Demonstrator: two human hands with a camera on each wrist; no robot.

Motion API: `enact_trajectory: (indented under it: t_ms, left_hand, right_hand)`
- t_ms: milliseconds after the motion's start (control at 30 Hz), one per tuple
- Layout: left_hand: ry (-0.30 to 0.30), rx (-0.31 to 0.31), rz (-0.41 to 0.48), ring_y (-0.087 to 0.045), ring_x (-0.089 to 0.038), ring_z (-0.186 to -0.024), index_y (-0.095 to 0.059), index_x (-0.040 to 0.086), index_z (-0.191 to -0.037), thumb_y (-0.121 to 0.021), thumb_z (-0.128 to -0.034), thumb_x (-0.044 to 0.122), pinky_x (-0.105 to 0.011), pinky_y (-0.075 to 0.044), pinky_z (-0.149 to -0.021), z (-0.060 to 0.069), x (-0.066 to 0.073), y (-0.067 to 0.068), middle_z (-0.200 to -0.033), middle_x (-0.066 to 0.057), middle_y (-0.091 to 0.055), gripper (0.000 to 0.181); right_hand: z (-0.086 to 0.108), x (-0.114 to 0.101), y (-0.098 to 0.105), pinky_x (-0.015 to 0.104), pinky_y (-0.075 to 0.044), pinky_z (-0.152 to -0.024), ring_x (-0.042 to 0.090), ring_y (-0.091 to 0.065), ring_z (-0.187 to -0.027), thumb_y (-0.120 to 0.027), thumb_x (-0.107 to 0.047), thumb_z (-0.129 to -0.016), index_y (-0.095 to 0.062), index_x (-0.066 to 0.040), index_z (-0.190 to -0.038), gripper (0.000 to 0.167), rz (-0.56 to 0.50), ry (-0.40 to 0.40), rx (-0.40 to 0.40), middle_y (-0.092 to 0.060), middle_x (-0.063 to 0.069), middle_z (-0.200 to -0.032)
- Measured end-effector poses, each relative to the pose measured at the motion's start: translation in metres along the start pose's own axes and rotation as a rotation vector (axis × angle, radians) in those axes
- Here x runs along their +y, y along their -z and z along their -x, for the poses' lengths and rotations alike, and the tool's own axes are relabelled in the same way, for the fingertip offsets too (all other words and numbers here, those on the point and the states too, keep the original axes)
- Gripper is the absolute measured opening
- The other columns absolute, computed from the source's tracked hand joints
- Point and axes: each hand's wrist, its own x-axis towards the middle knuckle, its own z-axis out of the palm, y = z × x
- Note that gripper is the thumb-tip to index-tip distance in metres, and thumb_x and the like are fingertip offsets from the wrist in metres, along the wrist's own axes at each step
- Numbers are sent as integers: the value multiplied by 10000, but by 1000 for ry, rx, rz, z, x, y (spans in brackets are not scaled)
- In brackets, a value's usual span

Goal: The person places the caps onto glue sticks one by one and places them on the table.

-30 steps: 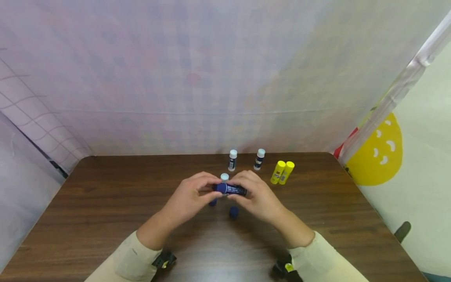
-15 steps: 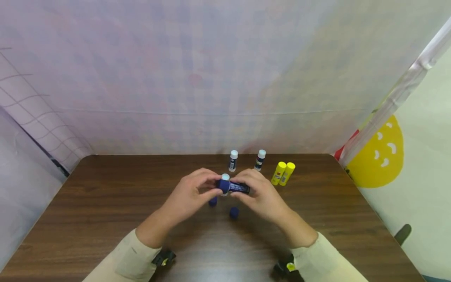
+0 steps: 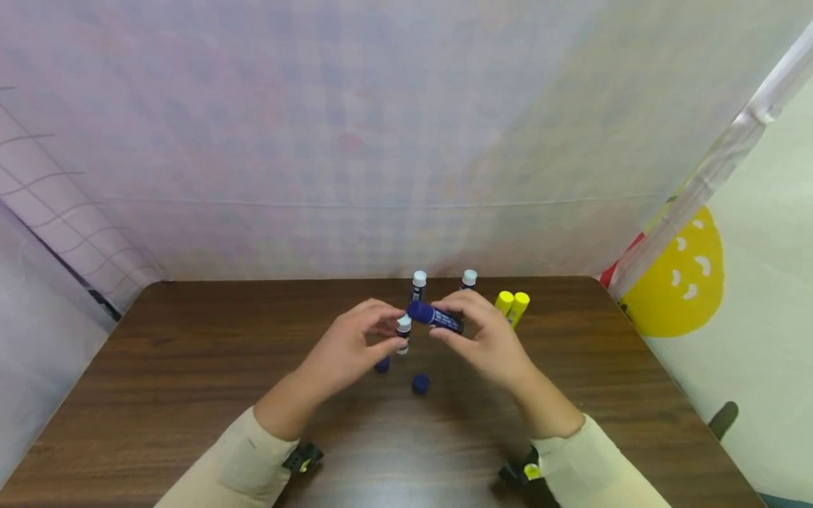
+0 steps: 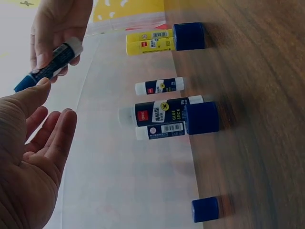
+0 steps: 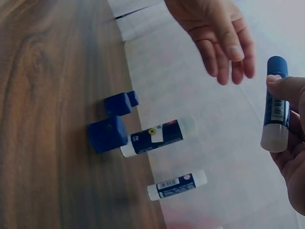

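My right hand (image 3: 485, 339) holds a dark blue glue stick (image 5: 276, 107) between thumb and fingers; it has a blue cap at one end and a white base at the other. Just left of the capped end is my left hand (image 3: 356, 339), its fingers loosely extended and apart from the stick in the right wrist view. Beyond the hands stands an upright glue stick (image 3: 403, 336) with a white top. Blue caps lie nearer on the table, one (image 3: 382, 365) by the left fingers and another (image 3: 420, 384) farther right. The left wrist view shows a further blue cap (image 4: 205, 209).
At the back of the brown table (image 3: 159, 367) two more white-topped glue sticks stand upright, one (image 3: 418, 284) near the middle and one (image 3: 468, 279) to its right. Two yellow glue sticks (image 3: 519, 305) are partly behind the right hand. A pale curtain (image 3: 349, 176) hangs behind the table.
Earlier both hands gripped the glue stick, the left at its blue cap. Now the left hand has let go, and the right has carried the stick right and slightly away, tilting it.
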Motion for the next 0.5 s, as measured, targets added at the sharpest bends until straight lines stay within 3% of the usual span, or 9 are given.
enact_trajectory:
  t_ms: [167,367,500]
  left_hand:
    - [28,-55,-43,-728,-277,-1079,-664,52,-1321,-800,-926,158,-276,-614,-946,-3,-3,-8,-1254,-81,-664,431]
    - [64,-131,-93,-709,-264,-1112,-649,105,-1350,-792,-940,212,-325,-617,-954,-3,-5,-19,-1232,-33,-655,447]
    - [88,-184,-108,-707,-272,-1115,-639,108,-1364,-785,-946,235,-377,-619,-957,-4,-5,-24,-1219,-56,-661,460]
  right_hand:
    - [-1,2,11,144,-545,-845,110,-623,-999,-795,42,-876,-732,-46,-1172,315,-65,-50,98,-697,60,-1128]
    - [-4,9,28,153,-574,-753,113,-639,-969,-740,120,-882,-686,65,-1173,300,-250,-151,227,-673,-9,-1073]
    - [-6,17,44,166,-585,-736,115,-656,-956,-725,55,-928,-680,25,-1162,240,-322,-249,298,-711,-48,-1034]
